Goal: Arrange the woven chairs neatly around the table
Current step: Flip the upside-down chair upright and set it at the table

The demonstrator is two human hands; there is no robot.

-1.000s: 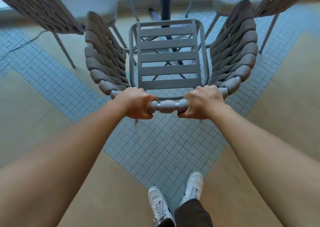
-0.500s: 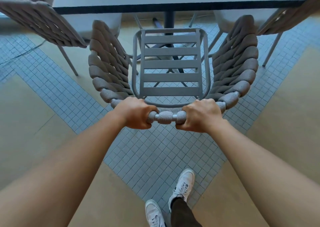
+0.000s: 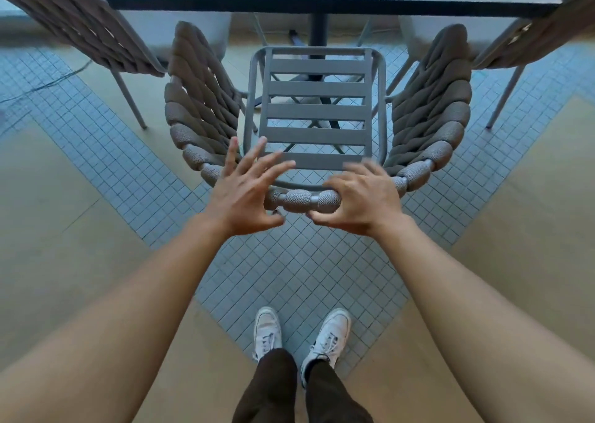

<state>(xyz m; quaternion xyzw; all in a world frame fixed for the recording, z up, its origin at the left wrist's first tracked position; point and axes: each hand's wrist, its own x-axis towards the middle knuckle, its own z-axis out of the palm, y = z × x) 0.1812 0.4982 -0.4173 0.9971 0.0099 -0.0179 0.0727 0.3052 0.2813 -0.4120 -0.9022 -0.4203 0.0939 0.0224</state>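
Observation:
A grey woven chair [image 3: 317, 113] with a slatted metal seat and thick rope-wrapped sides stands in front of me, its seat front just short of the dark table edge [image 3: 331, 3]. My left hand [image 3: 244, 190] hovers over the top rail of the backrest [image 3: 302, 201] with fingers spread, holding nothing. My right hand [image 3: 360, 202] is just off the same rail to the right, fingers loosened and blurred, thumb below the rail.
Two more woven chairs flank the table, one at upper left [image 3: 80, 26] and one at upper right [image 3: 531, 42]. The table's pedestal [image 3: 317, 36] and cross base stand beyond the seat. A cable lies on the floor at far left. My white shoes [image 3: 301, 334] stand on the tiled strip.
Both hands have let go of the backrest rail and opened. The chair went forward toward the table over the earlier frames, and my feet have come together behind it.

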